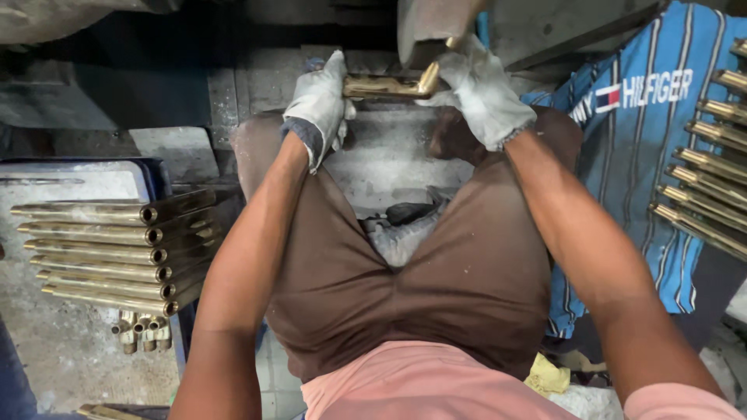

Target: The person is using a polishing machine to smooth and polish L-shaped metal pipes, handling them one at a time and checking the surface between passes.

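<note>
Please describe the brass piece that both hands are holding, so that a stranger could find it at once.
Look at the top centre, above the knees in brown shorts. Between the gloved left hand and gloved right hand lies one brass piece, bent at its right end. Unlike the brass tubes stacked at the left, it is single and held.

Left hand (pixel 320 105), gloved, grips one end of bent brass piece (pixel 391 84) | right hand (pixel 481 92), gloved, grips other end, under grey machine part (pixel 424 27) | brass tubes (pixel 109 253) stacked left | more tubes (pixel 712 155) on striped cloth (pixel 630 171) right
</note>
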